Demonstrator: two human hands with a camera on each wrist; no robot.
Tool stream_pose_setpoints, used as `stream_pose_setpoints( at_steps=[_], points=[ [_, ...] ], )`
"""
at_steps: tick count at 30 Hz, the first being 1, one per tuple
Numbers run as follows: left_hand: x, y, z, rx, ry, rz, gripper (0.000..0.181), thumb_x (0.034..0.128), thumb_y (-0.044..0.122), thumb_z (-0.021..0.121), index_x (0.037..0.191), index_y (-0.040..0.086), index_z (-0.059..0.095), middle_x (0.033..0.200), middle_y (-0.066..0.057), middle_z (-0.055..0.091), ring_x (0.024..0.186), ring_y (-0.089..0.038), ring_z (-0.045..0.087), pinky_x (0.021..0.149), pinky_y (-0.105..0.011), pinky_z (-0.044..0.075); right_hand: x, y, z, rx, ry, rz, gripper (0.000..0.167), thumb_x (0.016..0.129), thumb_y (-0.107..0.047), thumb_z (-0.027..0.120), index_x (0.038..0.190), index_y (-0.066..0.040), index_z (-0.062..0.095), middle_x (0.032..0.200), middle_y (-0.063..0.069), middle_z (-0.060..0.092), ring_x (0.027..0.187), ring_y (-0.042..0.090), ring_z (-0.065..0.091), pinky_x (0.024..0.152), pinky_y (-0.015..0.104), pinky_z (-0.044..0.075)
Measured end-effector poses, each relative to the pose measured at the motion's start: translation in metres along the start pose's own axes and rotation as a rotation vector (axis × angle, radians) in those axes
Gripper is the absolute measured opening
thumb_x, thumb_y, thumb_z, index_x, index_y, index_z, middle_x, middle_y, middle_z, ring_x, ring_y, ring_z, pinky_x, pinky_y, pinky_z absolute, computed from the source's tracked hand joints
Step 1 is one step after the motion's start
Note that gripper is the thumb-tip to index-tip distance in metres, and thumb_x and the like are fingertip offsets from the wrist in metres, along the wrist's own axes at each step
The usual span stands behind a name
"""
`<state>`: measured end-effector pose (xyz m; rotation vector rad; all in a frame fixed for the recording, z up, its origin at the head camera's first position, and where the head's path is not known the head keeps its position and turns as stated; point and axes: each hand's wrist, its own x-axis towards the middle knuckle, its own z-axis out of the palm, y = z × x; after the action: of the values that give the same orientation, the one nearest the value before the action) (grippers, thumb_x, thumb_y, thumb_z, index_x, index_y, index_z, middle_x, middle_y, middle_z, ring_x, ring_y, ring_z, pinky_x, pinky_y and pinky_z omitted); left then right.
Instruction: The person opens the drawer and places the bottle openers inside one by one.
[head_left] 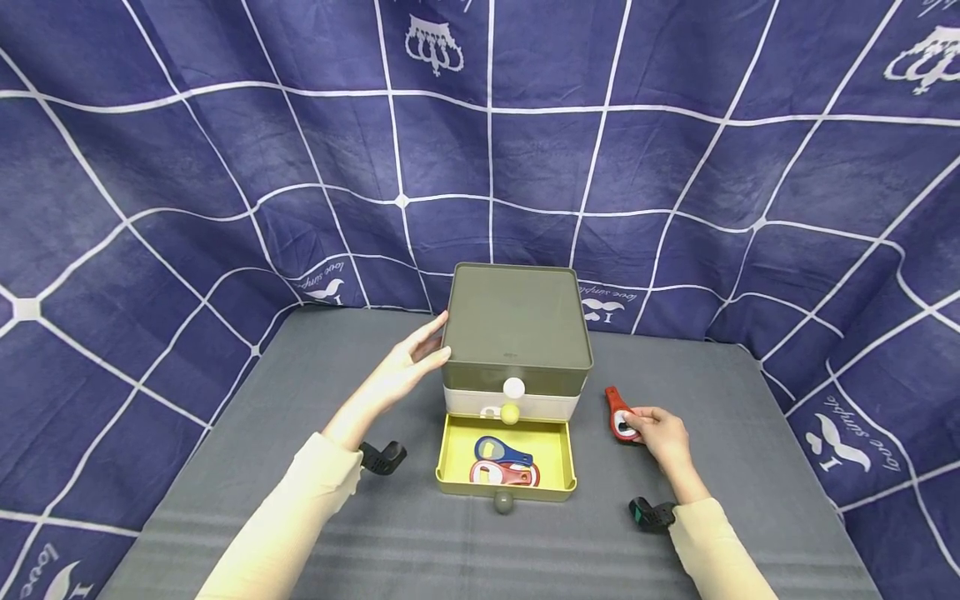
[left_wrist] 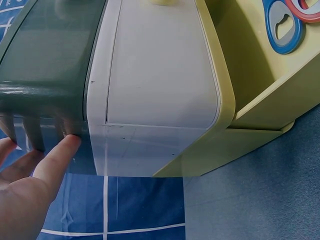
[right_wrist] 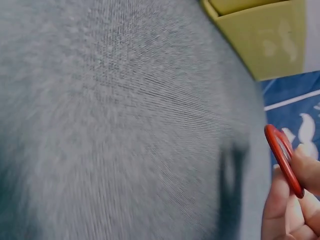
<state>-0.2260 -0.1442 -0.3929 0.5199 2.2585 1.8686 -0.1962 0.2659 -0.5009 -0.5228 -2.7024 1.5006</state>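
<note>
A small drawer box (head_left: 521,317) with a dark green top stands on the grey cloth. Against its left side rest the fingertips of my left hand (head_left: 401,368), fingers extended; the left wrist view shows them on the green side wall. Pulled out at the bottom is a yellow drawer (head_left: 558,454), in which lie a blue bottle opener (head_left: 491,450) and a red bottle opener (head_left: 521,475), partly overlapping. To the right of the box my right hand (head_left: 662,435) pinches another red bottle opener (right_wrist: 284,160) between thumb and fingers, seemingly raised over the cloth.
Above the pulled-out drawer, a white drawer (head_left: 540,406) and the green one are closed, with round knobs in front. The grey cloth (head_left: 360,517) covers the tabletop. A blue curtain (head_left: 540,167) with white lines hangs behind and at both sides.
</note>
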Motion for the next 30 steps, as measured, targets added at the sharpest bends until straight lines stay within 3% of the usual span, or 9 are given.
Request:
stream_pose_setpoints(
  at_steps=[10,16,19,26,30],
  points=[
    [0.000,-0.001,0.000,-0.006,-0.004,-0.001,0.065,0.1004,0.013,0.054,0.158,0.012,0.023,0.165,-0.008,0.018,0.149,-0.037,0.024,0.121,-0.053,0.024,-0.030,-0.014,-0.022,0.067,-0.237,-0.003,0.039,0.092,-0.018,0.070,0.114,0.013,0.064,0.076,-0.007,0.069,0.068,0.000,0.062,0.063,0.020,0.056],
    [0.000,0.000,0.000,-0.003,0.004,-0.002,0.065,0.1001,0.013,0.055,0.158,0.012,0.023,0.165,-0.009,0.019,0.149,-0.037,0.024,0.121,-0.052,0.025,-0.046,-0.029,-0.025,0.103,-0.365,-0.073,0.036,0.091,-0.012,0.069,0.114,0.015,0.063,0.079,-0.004,0.072,0.068,0.000,0.062,0.063,0.020,0.056],
    [0.000,0.001,0.000,-0.002,0.004,0.000,0.065,0.1001,0.013,0.055,0.158,0.012,0.024,0.165,-0.008,0.019,0.149,-0.036,0.025,0.121,-0.052,0.025,-0.051,-0.036,-0.021,0.089,-0.410,-0.124,0.035,0.090,-0.013,0.071,0.112,0.014,0.065,0.080,0.001,0.073,0.069,0.002,0.063,0.063,0.021,0.056],
    [0.000,0.001,0.000,0.000,0.006,-0.008,0.066,0.1000,0.013,0.055,0.158,0.013,0.023,0.165,-0.008,0.018,0.149,-0.037,0.024,0.121,-0.053,0.024,-0.060,-0.051,0.000,0.067,-0.481,-0.246,0.025,0.088,-0.014,0.072,0.100,0.008,0.070,0.075,-0.002,0.071,0.065,0.003,0.061,0.057,0.022,0.056],
    [0.000,0.001,0.001,-0.006,0.006,-0.005,0.066,0.0999,0.012,0.055,0.158,0.011,0.023,0.165,-0.009,0.018,0.149,-0.038,0.023,0.121,-0.052,0.024,-0.063,-0.060,0.017,0.048,-0.507,-0.282,0.024,0.086,-0.011,0.073,0.097,0.010,0.070,0.078,0.008,0.074,0.062,0.003,0.060,0.055,0.023,0.054]
  ],
)
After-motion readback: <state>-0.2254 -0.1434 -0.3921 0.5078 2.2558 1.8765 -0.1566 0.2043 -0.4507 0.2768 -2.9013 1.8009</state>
